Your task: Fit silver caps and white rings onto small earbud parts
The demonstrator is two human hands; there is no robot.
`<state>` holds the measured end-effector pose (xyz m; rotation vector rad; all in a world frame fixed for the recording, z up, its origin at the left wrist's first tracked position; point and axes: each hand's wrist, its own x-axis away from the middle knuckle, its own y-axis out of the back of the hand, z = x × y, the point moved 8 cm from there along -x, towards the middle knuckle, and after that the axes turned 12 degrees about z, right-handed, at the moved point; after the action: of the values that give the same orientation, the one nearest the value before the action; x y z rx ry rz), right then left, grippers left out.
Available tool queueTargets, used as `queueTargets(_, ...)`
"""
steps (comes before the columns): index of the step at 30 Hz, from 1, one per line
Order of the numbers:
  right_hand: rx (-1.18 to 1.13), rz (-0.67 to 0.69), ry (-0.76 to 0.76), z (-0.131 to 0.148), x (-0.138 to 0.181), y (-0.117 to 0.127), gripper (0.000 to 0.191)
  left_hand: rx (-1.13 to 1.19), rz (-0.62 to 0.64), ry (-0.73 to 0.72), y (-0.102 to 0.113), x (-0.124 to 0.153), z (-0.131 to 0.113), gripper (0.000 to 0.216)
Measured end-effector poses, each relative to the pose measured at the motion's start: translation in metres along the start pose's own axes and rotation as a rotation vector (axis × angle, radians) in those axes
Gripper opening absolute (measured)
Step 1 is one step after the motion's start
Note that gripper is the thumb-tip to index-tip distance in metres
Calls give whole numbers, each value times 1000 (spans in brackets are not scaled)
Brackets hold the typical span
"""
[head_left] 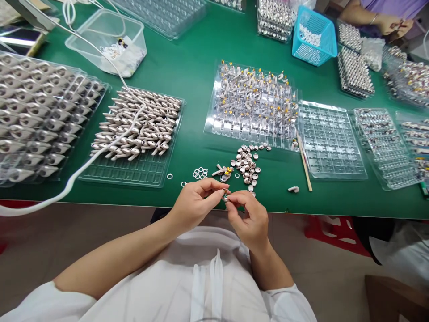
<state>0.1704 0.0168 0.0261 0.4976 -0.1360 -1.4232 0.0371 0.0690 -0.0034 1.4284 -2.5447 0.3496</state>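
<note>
My left hand [196, 203] and my right hand [250, 217] meet at the table's front edge, both with fingers pinched. Between the fingertips is a small round earphone part [225, 193], mostly covered by the fingers; a second small piece seems to sit at my right fingertips. Just beyond my hands lies a pile of small round earbud caps [247, 164]. Left of it are a few earbud stems with yellow bits [223, 171] and several white rings [200, 172]. A single white earbud [293, 189] lies to the right.
A tray of beige earbud shells [137, 125] and stacked trays [36, 116] stand left, crossed by a white cable [100, 154]. Ahead is a tray of yellow-tipped parts [254, 103]. A thin stick [304, 165], clear tray [331, 138] and blue basket [314, 36] are right. A co-worker's hands [393, 26] are far right.
</note>
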Motion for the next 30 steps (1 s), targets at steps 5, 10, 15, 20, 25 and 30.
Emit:
queueTargets(5,-365,14,-280,-30,6,-5,9,-129,4,-5,-2,1,3,25)
queueTargets(10,-487,-28,-379,-39,6,-6,9,-188,45,-24,-4,1,1,28)
queueTargets(15,-544,-42,-420,-44,3,-5,12,-352,131,-142,-8,3,-10,27)
queueTargets(20,-621,-2,-419,-49,1,-9,17,-465,142,-155,-6,4,-13,23)
queueTargets(25,-633,39,-435,-49,0,-10,16,-430,136,-103,-4,3,-12,19)
queueTargets(30,-628,67,-399,-48,-1,-10,12,-317,127,-15,0,3,-4,17)
